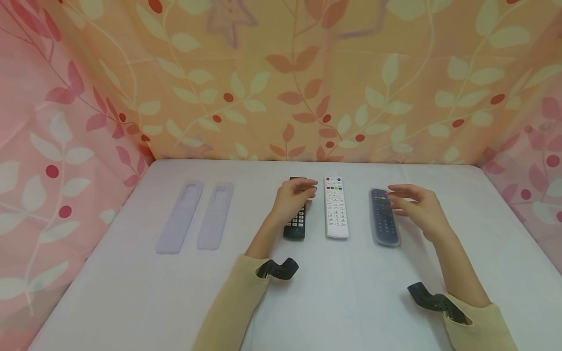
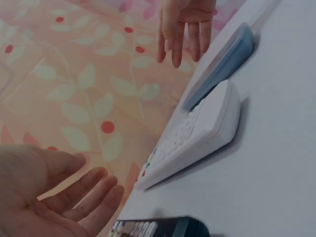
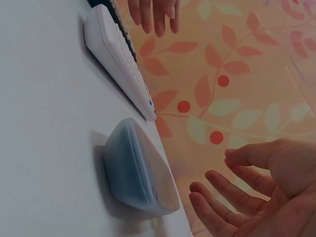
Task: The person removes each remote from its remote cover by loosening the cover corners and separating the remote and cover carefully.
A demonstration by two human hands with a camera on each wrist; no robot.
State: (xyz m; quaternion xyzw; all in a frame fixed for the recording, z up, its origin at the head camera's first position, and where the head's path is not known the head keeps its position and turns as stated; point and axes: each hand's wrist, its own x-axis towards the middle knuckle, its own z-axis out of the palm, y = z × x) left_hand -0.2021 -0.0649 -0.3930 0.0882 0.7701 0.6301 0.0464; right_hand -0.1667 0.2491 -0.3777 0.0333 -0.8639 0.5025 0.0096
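Three remote controls lie side by side on a white-covered table. Over the black remote control [image 1: 295,230] hovers my left hand [image 1: 290,200], fingers loosely bent and holding nothing. In the left wrist view that hand is apart from the white remote control [image 2: 197,128]. My right hand [image 1: 419,209] hangs beside the dark remote control in a bluish translucent cover [image 1: 384,222], its fingertips overlapping the remote's edge in the head view. A gap shows between that hand and the covered remote in the right wrist view. Nothing lies between its fingers.
Two pale translucent remote covers [image 1: 180,222] lie at the left of the white tablecloth [image 1: 333,292]. Leaf-patterned cloth [image 1: 325,97] hangs along the table's back and sides. A black camera mount [image 1: 277,269] sticks out from each wrist.
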